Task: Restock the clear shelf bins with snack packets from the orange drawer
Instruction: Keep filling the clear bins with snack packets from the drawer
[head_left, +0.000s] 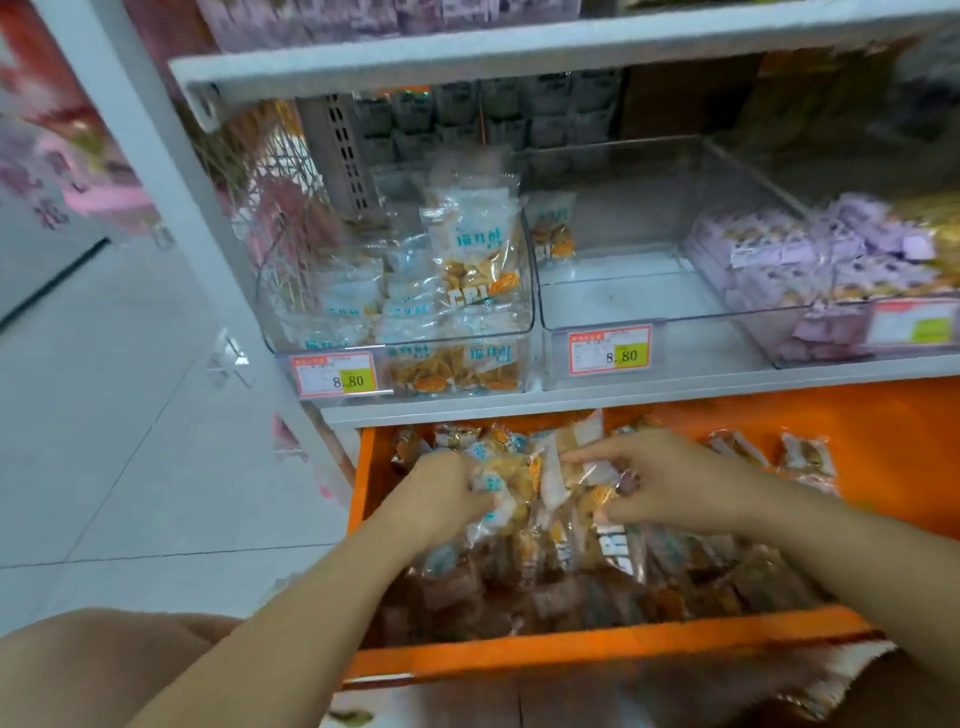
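Observation:
The orange drawer (597, 647) is pulled out below the shelf and holds several clear snack packets (561, 566) with yellow crisps. My left hand (441, 493) grips a bunch of packets at the drawer's left. My right hand (660, 480) pinches other packets (571, 467) at the drawer's middle. Above, the left clear bin (530, 312) is partly filled with the same packets (478, 249). The middle clear bin (649, 291) holds only one packet (553, 234), at its back left corner.
A third bin (810, 343) at the right holds purple-wrapped packets. Price tags reading 8.80 (610, 351) hang on the bin fronts. A white shelf board (467, 57) runs overhead. White floor tiles (104, 415) lie to the left, and my knee (104, 670) is at the lower left.

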